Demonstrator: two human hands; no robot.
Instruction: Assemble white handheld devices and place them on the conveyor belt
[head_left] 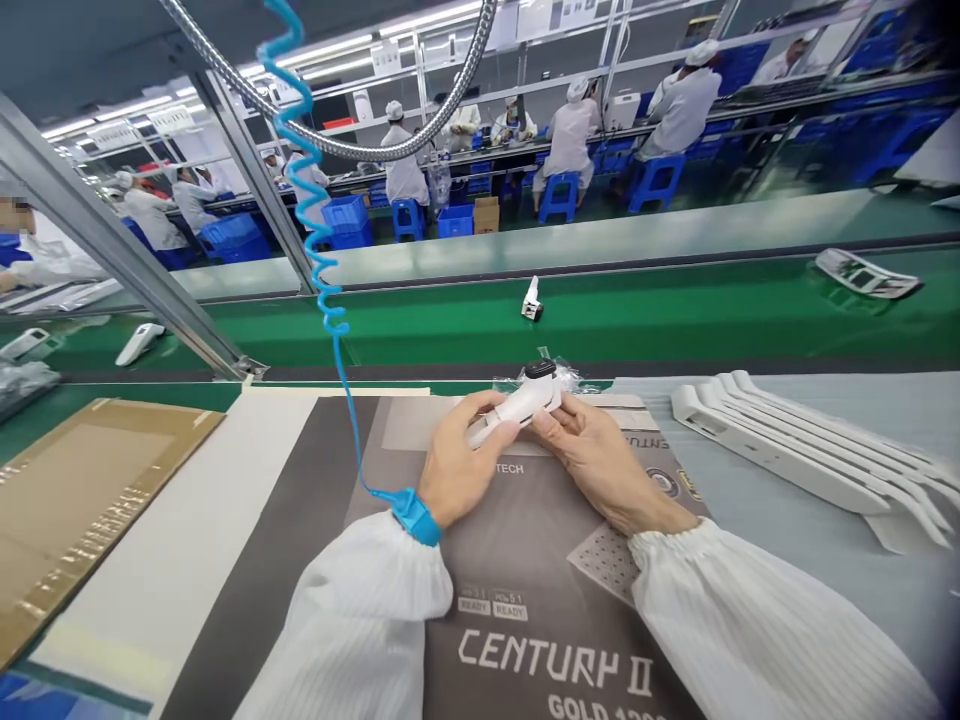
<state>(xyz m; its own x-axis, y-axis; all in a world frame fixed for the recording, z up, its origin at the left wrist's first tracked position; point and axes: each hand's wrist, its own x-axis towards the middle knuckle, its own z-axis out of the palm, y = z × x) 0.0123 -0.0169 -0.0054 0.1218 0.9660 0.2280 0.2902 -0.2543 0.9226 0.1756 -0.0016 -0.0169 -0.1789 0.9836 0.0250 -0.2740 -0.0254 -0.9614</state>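
1. Through the head camera I am viewing the left hand and the right hand working together above the desk.
2. My left hand is closing its fingers and thumb around the left end of a white handheld device; the device is lying tilted between both hands, its black cap pointing up and away from me.
3. My right hand is clamping the capped end of the same device between thumb and fingers.
4. Clear plastic film is showing just behind the cap; I cannot tell whether it is touching the device.
5. A blue wrist strap is circling the left wrist, and a blue coiled cord is running up from it.
6. Under both hands, a dark printed cardboard sheet marked "CENTURY II" is covering part of the desk.
7. To the right, white plastic housings are lying side by side; well to the left, a brown cardboard sheet is lying flat.
8. Beyond the desk, a green conveyor belt is carrying a small white part with a dark end.
9. Farther back, people in white are sitting at a workbench.
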